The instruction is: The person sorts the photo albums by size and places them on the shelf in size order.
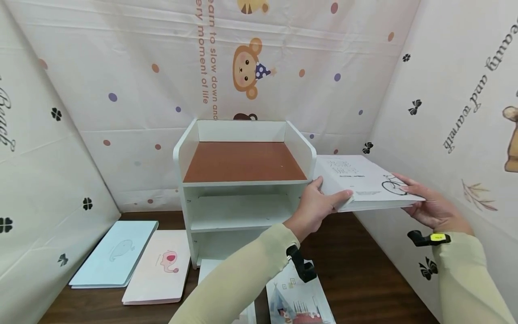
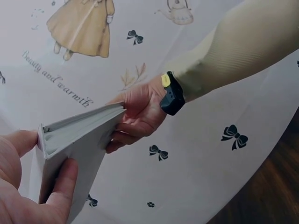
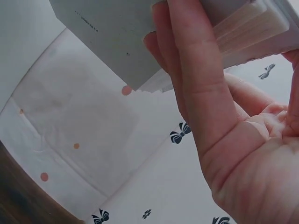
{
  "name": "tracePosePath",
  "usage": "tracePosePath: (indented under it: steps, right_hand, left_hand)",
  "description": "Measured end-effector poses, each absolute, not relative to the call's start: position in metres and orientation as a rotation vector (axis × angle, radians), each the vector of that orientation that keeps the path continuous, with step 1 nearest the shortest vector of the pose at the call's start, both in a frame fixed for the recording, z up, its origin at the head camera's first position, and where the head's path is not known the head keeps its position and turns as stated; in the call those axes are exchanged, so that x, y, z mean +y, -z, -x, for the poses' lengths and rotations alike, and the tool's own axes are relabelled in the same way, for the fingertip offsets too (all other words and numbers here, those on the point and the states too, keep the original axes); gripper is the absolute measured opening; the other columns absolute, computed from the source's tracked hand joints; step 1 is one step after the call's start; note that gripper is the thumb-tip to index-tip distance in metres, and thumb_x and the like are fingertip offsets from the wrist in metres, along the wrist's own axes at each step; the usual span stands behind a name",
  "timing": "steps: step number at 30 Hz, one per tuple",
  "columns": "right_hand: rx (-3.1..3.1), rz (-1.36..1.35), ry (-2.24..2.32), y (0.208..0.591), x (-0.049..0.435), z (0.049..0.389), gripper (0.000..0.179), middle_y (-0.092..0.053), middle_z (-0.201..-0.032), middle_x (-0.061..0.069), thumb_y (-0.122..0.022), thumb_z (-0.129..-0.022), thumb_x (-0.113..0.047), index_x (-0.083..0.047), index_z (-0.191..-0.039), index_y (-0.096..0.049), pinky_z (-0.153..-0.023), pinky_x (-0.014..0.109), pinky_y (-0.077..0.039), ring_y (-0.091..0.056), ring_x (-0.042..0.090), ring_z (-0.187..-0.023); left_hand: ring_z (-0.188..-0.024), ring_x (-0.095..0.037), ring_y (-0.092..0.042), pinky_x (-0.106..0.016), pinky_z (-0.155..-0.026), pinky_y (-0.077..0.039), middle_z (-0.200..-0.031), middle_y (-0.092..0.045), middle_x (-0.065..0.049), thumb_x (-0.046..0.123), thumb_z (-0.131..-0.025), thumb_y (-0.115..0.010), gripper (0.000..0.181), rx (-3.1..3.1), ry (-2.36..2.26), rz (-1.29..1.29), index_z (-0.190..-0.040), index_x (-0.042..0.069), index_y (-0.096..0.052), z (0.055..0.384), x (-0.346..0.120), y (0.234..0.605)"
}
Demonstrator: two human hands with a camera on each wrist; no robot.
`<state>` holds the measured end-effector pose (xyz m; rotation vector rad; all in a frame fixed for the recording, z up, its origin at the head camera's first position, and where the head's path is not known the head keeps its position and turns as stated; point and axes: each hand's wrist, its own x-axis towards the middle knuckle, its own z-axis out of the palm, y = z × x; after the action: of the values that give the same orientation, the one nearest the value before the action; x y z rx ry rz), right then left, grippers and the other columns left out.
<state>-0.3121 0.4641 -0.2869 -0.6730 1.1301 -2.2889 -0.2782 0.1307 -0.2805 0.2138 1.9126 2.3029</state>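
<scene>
While the left hand (image 1: 317, 204) and the right hand (image 1: 439, 211) grip the white book (image 1: 356, 177) between thumb and fingers, just right of the white shelf (image 1: 244, 183), both should hold it level.

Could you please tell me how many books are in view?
5: white book between left hand and right hand; blue book and pale pink book left of the shelf; tent-picture book in front; apparently another book, partly hidden by the left forearm.
</scene>
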Motion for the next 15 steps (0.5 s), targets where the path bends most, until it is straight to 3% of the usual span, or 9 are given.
tracePosePath:
  steps: [15]
  right_hand:
    - [1.11,0.686,2.316,0.264,0.464,0.312,0.062,-0.063,-0.142,0.015,-0.011,-0.106,0.004,-0.01,-0.151,-0.051,-0.103,0.037,-0.055,-0.067,0.032,-0.123]
  left_hand:
    - [-0.09,-0.015,-0.066,-0.042,-0.09,-0.062,-0.116,-0.063,0.006,0.022,-0.082,-0.088,0.072,1.896,-2.335,-0.309,-0.145,0.02,-0.054,0.28,0.129,0.258]
